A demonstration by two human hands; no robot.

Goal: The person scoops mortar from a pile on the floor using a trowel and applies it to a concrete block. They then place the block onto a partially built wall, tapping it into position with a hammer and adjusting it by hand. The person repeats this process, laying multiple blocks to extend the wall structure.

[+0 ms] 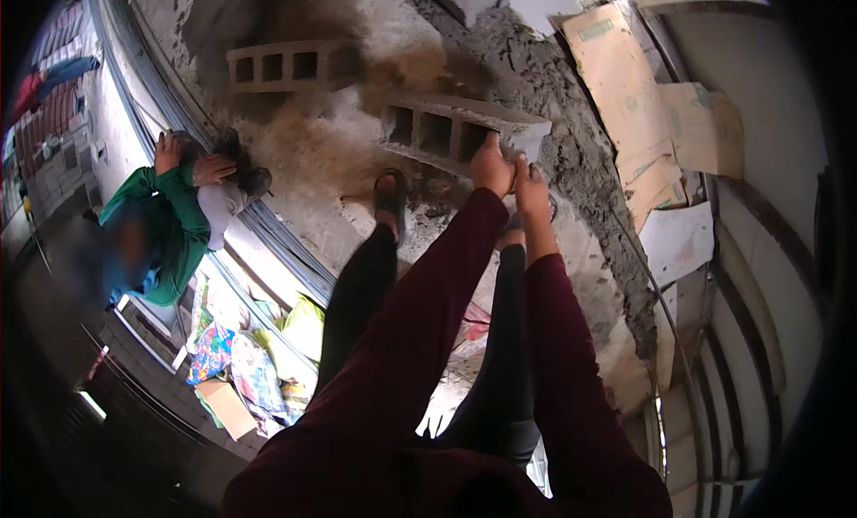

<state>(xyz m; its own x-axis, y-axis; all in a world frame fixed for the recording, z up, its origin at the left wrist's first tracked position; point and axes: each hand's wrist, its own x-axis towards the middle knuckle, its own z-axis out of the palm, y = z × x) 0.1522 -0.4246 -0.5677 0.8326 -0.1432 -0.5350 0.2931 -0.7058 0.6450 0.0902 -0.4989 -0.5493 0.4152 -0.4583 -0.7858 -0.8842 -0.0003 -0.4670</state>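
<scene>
Head view | hollow block (486, 114) upper centre; left hand (493, 168) has fingers curled on its right end; right hand (532, 195) just below, fingers' grip I can't tell | held by one end, it might tip toward the sandalled foot (389, 196).

Arms (437, 268) forward, left hand (493, 168) close beside right hand (531, 187)

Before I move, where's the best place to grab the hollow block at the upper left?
Probably the upper wall of that hollow block, approached from your near side: the block lies with its openings facing you, so a grip could hook inside and close over that long top edge.
</scene>
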